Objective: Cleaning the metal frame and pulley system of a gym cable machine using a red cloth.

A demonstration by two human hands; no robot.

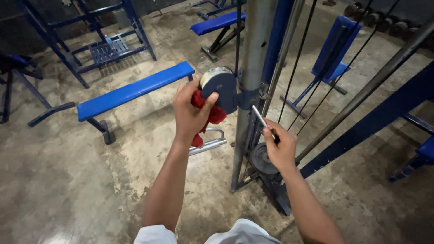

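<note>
At a grey steel upright post (247,68), the left hand (190,115) grips a red cloth (212,113) against a round dark pulley wheel (220,88) at eleven o'clock of the right hand (280,149), which pinches a thin silver metal rod (263,121), best kept steady.

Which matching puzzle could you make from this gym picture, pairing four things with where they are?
Things:
1. crumpled red cloth
2. thin silver metal rod
3. long blue padded bench
4. round dark weight plate

Places:
A. on the concrete floor, left of the pole
B. pressed by the left hand against the grey pulley wheel
C. low at the foot of the upright steel pole
D. pinched in the right hand

Pairs: 1-B, 2-D, 3-A, 4-C
</note>
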